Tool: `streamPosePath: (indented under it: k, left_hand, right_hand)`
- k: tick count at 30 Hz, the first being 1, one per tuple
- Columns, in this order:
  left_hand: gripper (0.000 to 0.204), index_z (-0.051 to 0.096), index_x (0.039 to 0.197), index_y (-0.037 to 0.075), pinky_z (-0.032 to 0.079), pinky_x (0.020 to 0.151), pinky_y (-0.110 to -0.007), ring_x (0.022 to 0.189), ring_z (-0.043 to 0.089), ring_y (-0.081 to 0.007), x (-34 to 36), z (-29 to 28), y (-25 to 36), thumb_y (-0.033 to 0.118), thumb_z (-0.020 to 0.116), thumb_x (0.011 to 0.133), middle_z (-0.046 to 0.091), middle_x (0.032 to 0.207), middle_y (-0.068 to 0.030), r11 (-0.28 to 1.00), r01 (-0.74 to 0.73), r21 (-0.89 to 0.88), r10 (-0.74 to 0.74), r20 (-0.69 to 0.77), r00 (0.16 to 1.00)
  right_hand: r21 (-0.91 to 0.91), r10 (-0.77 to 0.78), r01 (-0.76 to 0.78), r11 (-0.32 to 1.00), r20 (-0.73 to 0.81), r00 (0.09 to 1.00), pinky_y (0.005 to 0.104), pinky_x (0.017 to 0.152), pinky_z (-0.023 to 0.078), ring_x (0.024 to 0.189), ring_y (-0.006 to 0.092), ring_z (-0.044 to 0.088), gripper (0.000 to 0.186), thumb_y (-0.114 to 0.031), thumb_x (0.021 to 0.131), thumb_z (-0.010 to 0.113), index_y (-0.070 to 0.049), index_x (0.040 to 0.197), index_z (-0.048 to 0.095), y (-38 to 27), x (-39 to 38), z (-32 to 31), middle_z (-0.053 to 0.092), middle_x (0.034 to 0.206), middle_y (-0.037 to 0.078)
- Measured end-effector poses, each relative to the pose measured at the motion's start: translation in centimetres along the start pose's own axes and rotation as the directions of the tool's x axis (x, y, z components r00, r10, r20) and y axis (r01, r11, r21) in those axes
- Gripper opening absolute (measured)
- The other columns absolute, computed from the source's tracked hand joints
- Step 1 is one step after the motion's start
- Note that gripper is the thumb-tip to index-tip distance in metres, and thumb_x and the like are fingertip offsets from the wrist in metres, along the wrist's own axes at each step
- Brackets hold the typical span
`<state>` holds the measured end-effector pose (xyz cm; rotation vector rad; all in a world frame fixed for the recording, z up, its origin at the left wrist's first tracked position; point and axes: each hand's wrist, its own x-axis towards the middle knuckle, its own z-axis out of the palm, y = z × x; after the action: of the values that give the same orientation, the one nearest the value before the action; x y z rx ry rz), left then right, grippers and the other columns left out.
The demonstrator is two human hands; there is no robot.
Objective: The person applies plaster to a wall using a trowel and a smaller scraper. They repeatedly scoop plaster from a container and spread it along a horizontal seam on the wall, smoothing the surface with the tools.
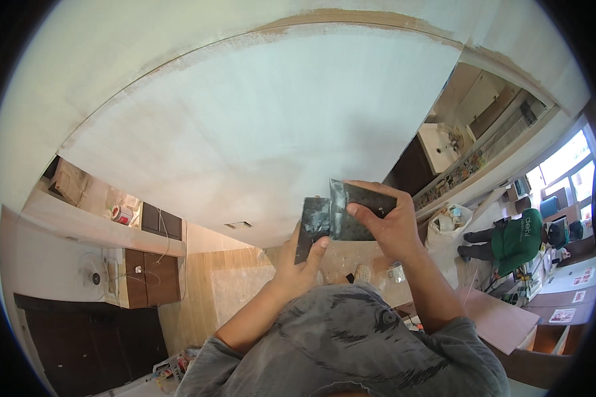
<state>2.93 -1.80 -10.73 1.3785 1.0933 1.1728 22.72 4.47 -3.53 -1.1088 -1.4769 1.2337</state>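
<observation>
My left hand [297,264] grips a dark, flat putty spreader [311,228], thumb across its lower face. My right hand [398,228] pinches a second dark putty spreader [363,215] between thumb and fingers. The two blades meet or overlap edge to edge in front of my chest. White paste smears both of them, most thickly along the left edge of the right-hand one. Just beyond them stands a large white-coated panel [245,126] with brown patches along its upper edge.
To the right, a person in a green shirt [520,241] bends over a cluttered worktop. A white sack [449,221] and a pinkish board [500,317] stand nearer. A sink [438,147] shows past the panel. At left are a brown cabinet [151,278] and a fan [95,278].
</observation>
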Motion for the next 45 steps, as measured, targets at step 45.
streamPosePath:
  k: [45]
  left_hand:
    - [0.053, 0.052, 0.142, 0.003, 0.053, 0.080, -0.032, 0.082, 0.068, -0.0173, 1.5, 0.7, 1.8, 0.019, 0.075, 0.096, 0.071, 0.090, -0.0127, 0.992, 0.030, 0.121, -0.014, -0.127, 0.992]
  right_hand:
    - [0.051, 0.019, -0.018, 0.999, -0.004, 1.000, 0.0271, 0.084, 0.054, 0.091, 0.0087, 0.064, 0.031, -0.005, 0.092, 0.073, 0.000, 0.122, 0.074, 0.1, 0.1, 1.1, 0.076, 0.105, 0.007]
